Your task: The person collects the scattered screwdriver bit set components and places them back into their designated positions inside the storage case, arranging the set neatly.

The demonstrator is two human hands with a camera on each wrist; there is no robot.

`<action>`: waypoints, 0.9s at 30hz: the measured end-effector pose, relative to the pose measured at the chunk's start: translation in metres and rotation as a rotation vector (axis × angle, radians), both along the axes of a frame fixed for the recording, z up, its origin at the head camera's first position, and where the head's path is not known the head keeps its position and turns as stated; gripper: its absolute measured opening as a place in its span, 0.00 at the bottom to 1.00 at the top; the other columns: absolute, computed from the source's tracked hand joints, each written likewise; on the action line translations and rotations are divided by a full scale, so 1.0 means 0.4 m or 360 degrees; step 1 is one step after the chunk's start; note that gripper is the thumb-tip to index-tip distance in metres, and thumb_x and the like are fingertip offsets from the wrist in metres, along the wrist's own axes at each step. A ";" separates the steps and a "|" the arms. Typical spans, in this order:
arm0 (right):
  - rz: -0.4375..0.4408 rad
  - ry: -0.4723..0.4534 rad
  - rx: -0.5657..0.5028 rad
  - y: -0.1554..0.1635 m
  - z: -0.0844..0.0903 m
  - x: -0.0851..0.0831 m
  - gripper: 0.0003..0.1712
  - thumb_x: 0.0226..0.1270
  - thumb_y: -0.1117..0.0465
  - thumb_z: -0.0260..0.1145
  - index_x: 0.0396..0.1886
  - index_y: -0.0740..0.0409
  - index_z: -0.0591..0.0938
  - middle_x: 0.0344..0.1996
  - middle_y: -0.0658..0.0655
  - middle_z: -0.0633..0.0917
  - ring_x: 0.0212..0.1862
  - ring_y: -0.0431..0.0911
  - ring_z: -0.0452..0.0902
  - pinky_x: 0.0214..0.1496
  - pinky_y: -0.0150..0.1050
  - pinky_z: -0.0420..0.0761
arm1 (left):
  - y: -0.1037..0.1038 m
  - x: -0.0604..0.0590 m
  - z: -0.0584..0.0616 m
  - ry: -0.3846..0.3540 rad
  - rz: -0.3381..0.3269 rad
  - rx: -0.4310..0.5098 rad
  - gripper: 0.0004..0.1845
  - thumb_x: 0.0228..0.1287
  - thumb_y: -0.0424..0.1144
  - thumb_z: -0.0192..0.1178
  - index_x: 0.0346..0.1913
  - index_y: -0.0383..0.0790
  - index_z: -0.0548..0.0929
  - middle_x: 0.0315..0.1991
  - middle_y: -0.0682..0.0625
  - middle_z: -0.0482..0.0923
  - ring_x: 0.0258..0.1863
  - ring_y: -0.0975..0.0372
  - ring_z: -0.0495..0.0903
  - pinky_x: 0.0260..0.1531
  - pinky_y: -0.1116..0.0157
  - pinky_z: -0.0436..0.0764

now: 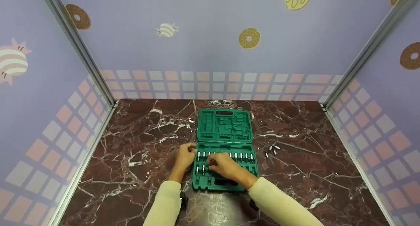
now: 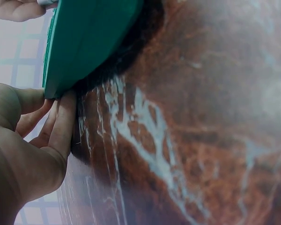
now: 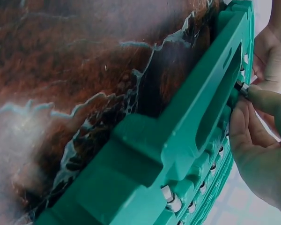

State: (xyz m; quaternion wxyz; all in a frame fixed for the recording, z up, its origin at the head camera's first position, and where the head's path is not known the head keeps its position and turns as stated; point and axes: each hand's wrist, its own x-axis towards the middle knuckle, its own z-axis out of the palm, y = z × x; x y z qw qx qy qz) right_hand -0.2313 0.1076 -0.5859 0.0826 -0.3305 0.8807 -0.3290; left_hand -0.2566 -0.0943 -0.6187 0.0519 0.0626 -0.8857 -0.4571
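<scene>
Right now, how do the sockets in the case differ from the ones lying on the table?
The sockets in the case stand upright in a neat row, while the loose sockets lie scattered on their sides. The cased ones sit under the right hand; the loose ones lie apart, right of the case. Both are small and silvery.

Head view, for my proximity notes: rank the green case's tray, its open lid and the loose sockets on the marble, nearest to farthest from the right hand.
1. Tray: right hand rests over it.
2. Open lid: just behind.
3. Loose sockets: off to the right.
</scene>
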 end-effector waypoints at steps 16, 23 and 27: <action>-0.0103 0.0003 0.0175 -0.019 0.006 -0.009 0.03 0.67 0.65 0.74 0.38 0.57 0.87 0.35 0.55 0.86 0.42 0.47 0.80 0.43 0.41 0.82 | -0.001 0.000 0.001 -0.0021 -0.0017 0.0001 0.10 0.67 0.32 0.66 0.49 0.38 0.90 0.38 0.45 0.88 0.40 0.52 0.85 0.46 0.50 0.81; -0.0211 -0.0137 0.0215 -0.027 0.010 -0.015 0.08 0.63 0.65 0.76 0.39 0.57 0.85 0.37 0.54 0.84 0.43 0.48 0.80 0.44 0.43 0.82 | 0.000 0.001 0.000 -0.0024 -0.0014 0.0021 0.10 0.67 0.31 0.67 0.49 0.38 0.90 0.39 0.44 0.88 0.41 0.52 0.85 0.46 0.50 0.82; -0.0274 -0.0242 0.0204 -0.032 0.014 -0.024 0.10 0.61 0.66 0.78 0.39 0.58 0.84 0.37 0.55 0.85 0.42 0.47 0.80 0.44 0.44 0.82 | 0.001 0.000 0.002 0.0003 -0.0026 0.0041 0.10 0.67 0.30 0.66 0.49 0.36 0.90 0.39 0.42 0.88 0.42 0.50 0.86 0.45 0.50 0.82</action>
